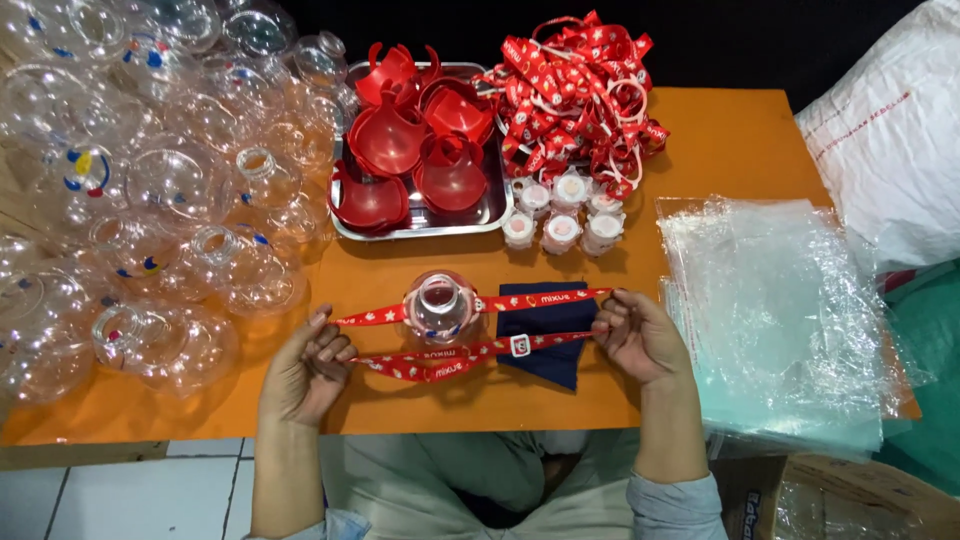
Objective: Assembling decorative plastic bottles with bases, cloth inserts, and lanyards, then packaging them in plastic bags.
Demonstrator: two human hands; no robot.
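Stretching a red strap (470,350) (looped over a clear bottle (441,308)), left hand (308,368) and right hand (638,338) pinch its ends.

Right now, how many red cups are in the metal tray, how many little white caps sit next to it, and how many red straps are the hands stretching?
Red plastic funnel-shaped cups in the metal tray: 6
Small white round caps: 6
Red printed strap stretched between left hand and right hand: 1
Total: 13

Red strap (470,352) stretched around clear bottle (441,308)
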